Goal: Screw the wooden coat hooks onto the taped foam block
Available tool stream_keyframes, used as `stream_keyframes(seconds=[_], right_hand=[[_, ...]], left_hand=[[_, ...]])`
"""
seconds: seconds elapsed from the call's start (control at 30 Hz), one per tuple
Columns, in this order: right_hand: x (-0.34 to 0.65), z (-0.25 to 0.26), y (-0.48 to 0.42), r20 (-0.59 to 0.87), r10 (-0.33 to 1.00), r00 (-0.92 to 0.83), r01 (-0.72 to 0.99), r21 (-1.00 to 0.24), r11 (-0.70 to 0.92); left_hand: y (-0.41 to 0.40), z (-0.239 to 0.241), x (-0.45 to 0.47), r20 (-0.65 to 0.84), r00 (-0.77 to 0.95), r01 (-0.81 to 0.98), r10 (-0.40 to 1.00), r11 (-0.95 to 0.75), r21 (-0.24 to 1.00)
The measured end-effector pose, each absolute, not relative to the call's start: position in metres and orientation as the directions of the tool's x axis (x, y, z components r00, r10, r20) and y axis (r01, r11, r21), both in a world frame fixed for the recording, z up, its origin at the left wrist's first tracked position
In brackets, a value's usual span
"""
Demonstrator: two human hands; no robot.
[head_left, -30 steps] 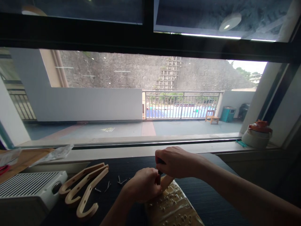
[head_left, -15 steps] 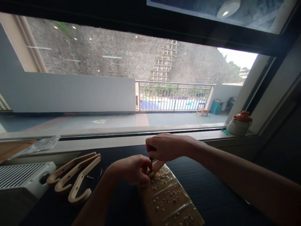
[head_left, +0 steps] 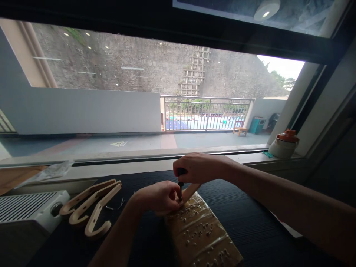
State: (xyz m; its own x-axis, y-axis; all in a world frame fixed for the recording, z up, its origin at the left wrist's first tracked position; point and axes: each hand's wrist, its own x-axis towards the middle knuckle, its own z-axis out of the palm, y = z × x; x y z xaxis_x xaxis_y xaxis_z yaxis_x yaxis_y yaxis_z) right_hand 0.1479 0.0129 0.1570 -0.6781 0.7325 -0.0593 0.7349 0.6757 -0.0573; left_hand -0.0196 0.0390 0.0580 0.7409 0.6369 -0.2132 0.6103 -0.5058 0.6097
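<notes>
My right hand is wrapped from above round the dark handle of a screwdriver, whose shaft points down. Its tip meets a pale wooden hook, partly hidden under my hands. With fingers pinched beside the shaft, my left hand grips the hook's near end; whether it also touches a screw cannot be made out. Under the hook lies a tape-wrapped cardboard block, its top dotted with many small holes. Three more wooden hooks lie to the left, with a few loose screws by them.
The dark table runs up to the window sill. A white vented appliance borders the left side, below a clear plastic bag. On the sill at right stands a bottle with an orange lid. Something white peeks out under my right forearm.
The right hand has risen slightly, and more of the screwdriver and the hook beneath shows. The left hand stays pinched at the same spot. The view has shifted a little.
</notes>
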Motion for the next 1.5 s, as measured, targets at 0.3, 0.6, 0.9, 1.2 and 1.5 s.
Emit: stream_keyframes(seconds=[0.3,0.6,0.9,1.2,1.5], right_hand=[[0.154,0.15,0.015,-0.072,0.76,-0.646,0.764,-0.077,0.641],[0.15,0.16,0.011,-0.096,0.729,-0.678,0.735,-0.05,0.677],[0.147,0.145,0.013,-0.001,0.769,-0.639,0.769,0.005,0.639],[0.147,0.158,0.011,-0.063,0.727,-0.684,0.727,0.019,0.686],[0.145,0.15,0.01,-0.028,0.733,-0.68,0.733,0.028,0.68]], left_hand=[[0.039,0.054,-0.018,-0.197,0.742,0.607,0.641,-0.516,0.604],[0.036,0.057,-0.018,-0.187,0.72,0.624,0.668,-0.506,0.595],[0.033,0.057,-0.017,-0.161,0.73,0.599,0.664,-0.508,0.618],[0.04,0.052,-0.021,-0.178,0.74,0.601,0.648,-0.519,0.608],[0.04,0.048,-0.021,-0.173,0.73,0.609,0.661,-0.515,0.603]])
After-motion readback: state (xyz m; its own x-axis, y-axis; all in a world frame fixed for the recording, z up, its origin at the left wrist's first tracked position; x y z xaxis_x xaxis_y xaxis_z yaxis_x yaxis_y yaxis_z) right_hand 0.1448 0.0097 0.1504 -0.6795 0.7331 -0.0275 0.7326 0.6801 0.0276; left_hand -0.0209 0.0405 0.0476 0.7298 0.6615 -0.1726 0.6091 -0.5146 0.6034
